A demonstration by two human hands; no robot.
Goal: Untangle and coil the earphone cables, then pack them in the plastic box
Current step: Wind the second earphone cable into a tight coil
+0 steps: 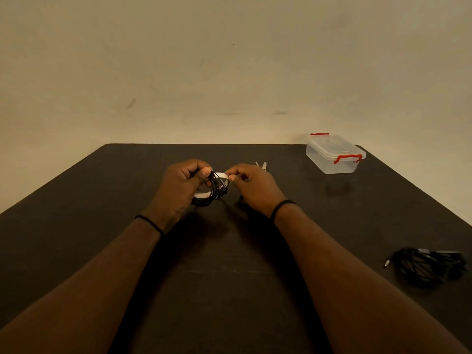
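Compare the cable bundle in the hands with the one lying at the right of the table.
The held coil is tight, gripped by the left hand, with a white strip around it that the right hand pinches. The loose bundle sprawls untied on the table, untouched, a plug sticking out. Both are black cable, outside the closed plastic box.

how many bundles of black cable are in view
2: one coiled bundle gripped in the left hand at table centre, one loose bundle lying on the table's right edge. The closed plastic box looks empty.

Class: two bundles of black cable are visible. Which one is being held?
The coiled cable at centre, gripped by the left hand; the other bundle lies untouched at right.
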